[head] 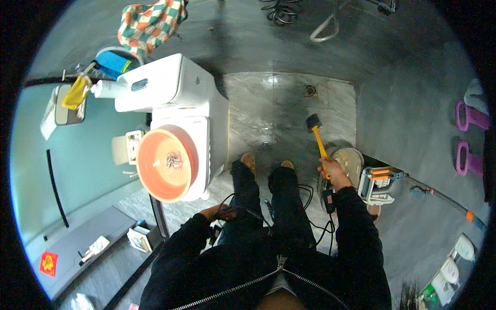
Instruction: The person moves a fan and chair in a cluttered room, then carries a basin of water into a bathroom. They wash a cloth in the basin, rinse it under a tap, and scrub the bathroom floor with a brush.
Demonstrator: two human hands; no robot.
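Observation:
My right hand (pixel 334 170) grips the yellow handle of a brush (pixel 320 143) with a dark head, reaching out over the tiled floor (pixel 288 112). Near my left thigh is my left hand (pixel 219 213), with thin dark cables around it; whether its fingers grip them I cannot tell. An orange plastic basin (pixel 149 166) rests on the lid of a white toilet (pixel 204 155) to my left, with something small and dark-patterned visible in its bottom. Beyond the brush head lies a round floor drain (pixel 310 90).
A lidded bin (pixel 350 162) and a white rack (pixel 375 193) stand by the right wall. Black cables (pixel 329 228) hang beside my right leg. Purple holders (pixel 467 159) are on the right wall. A checkered cloth (pixel 151 27) hangs at the upper left, near a glass panel (pixel 97 170).

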